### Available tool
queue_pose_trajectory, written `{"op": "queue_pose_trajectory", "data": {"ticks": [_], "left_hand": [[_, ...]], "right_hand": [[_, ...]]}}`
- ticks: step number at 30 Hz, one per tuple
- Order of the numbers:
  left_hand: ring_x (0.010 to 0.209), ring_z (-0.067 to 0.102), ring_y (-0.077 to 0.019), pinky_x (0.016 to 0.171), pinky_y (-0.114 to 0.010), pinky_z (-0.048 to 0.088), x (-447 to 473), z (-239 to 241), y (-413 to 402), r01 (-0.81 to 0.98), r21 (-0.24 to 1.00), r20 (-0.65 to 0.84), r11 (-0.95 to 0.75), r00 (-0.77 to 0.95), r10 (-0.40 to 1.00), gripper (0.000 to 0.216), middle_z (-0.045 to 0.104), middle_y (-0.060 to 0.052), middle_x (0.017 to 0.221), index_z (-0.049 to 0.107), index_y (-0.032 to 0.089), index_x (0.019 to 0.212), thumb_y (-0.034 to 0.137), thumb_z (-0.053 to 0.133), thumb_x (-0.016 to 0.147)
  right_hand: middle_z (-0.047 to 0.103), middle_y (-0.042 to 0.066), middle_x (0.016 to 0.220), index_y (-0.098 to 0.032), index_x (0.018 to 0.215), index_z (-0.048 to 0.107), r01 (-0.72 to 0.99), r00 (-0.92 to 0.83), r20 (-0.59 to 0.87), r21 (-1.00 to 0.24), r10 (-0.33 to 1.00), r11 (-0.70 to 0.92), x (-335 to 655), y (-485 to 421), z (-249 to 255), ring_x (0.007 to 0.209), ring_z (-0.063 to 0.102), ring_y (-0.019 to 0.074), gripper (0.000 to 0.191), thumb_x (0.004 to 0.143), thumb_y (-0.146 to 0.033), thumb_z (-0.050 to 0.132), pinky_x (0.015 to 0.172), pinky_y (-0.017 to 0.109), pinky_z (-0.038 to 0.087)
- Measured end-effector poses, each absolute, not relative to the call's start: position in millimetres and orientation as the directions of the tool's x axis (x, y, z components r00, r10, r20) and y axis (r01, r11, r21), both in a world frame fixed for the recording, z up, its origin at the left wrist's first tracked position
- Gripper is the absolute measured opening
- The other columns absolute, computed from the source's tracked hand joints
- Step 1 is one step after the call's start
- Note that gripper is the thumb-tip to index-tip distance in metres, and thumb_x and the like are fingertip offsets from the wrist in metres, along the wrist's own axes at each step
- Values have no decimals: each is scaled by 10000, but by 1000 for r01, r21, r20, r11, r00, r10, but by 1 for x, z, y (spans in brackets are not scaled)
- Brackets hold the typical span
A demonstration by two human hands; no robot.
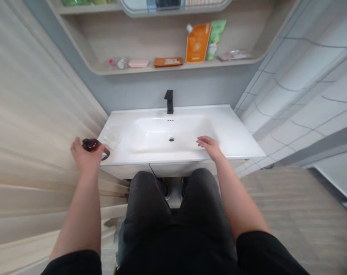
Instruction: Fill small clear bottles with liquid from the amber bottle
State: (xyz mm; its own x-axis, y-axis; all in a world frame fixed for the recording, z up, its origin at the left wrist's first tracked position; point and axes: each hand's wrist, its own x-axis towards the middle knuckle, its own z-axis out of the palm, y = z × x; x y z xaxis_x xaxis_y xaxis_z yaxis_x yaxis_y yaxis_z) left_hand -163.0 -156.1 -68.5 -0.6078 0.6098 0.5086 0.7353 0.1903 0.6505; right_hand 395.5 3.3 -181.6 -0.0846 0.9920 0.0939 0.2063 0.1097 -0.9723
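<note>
I stand before a white sink [233, 133] with a black faucet [169, 101] at its back. My left hand [86, 156] is at the sink's front left corner, closed around a small dark reddish object [90, 144] with a dark loop or handle hanging below it. My right hand [209, 147] lies open, fingers stretched flat, on the front rim of the basin to the right of the drain [171, 139]. A clear, flat plastic item [112, 135] lies on the sink's left ledge, just past my left hand.
A wooden panel wall [33, 114] is on the left, a tiled wall [305, 84] on the right. The shelf [176, 68] above holds an orange pouch [198, 42], a green pouch [216, 38], a pink soap dish [138, 63] and small items. Wood-look floor lies on the right.
</note>
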Motion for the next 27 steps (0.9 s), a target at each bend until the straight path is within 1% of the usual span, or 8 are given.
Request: {"op": "queue_pose_trajectory", "data": {"ticks": [3,6,10,14,16,19,23,27], "left_hand": [[1447,519,-473,1087,-570,492,-142,-64,-170,841,530,699,106,-504,506,400,642,-123,1105,467,250,981,402,829,907],[934,624,-289,855,-419,469,-127,-71,-176,875,469,693,119,-448,565,330,549,-52,794,462,247,791,333,726,968],[611,381,-177,678,-356,324,-111,-81,-174,882,453,617,131,-416,668,509,309,12,565,289,266,595,284,628,975],[657,495,-210,710,-352,407,-105,-73,-163,889,440,596,126,-394,700,384,446,-1,612,459,262,673,354,586,1024],[814,643,-261,822,-374,502,-112,-60,-149,908,404,578,112,-348,738,189,661,-55,799,658,229,913,338,566,1037],[1156,701,-345,1065,-471,524,-130,-36,-118,973,197,529,117,-206,823,264,778,-159,1144,715,170,1213,322,610,1024],[1235,676,-415,1156,-664,441,-157,-13,-73,942,-99,174,320,-300,938,95,746,-153,961,676,158,864,206,731,925],[1073,697,-343,1101,-635,471,-169,-8,-48,929,-105,-43,356,-361,931,358,547,-18,629,505,191,662,124,758,907]], "right_hand": [[749,31,851,-227,970,772,263,-60,113,-957,992,125,395,3,-182,769,619,203,508,807,-704,829,763,361,484],[489,-26,637,-252,684,555,326,-18,146,-934,989,144,396,0,-182,656,422,160,617,862,-808,756,646,337,333],[244,-55,602,-283,612,297,328,-9,167,-931,986,161,397,-6,-182,632,242,136,795,852,-906,729,621,346,203],[318,-49,620,-262,609,438,301,-47,205,-930,978,209,397,-9,-179,643,296,140,730,836,-877,760,640,334,250],[356,-47,620,-255,630,500,292,-55,193,-935,980,200,396,-9,-177,647,318,145,691,826,-862,766,642,331,267],[378,-46,610,-253,641,532,270,-62,171,-946,983,181,394,-9,-175,647,323,148,658,805,-843,772,637,329,269],[375,-46,587,-257,660,569,258,-50,142,-955,989,150,393,-9,-172,624,325,155,634,811,-851,732,621,330,273],[365,-46,558,-261,689,594,240,-20,109,-964,994,111,393,-10,-169,591,320,161,645,854,-882,647,596,332,262]]}}
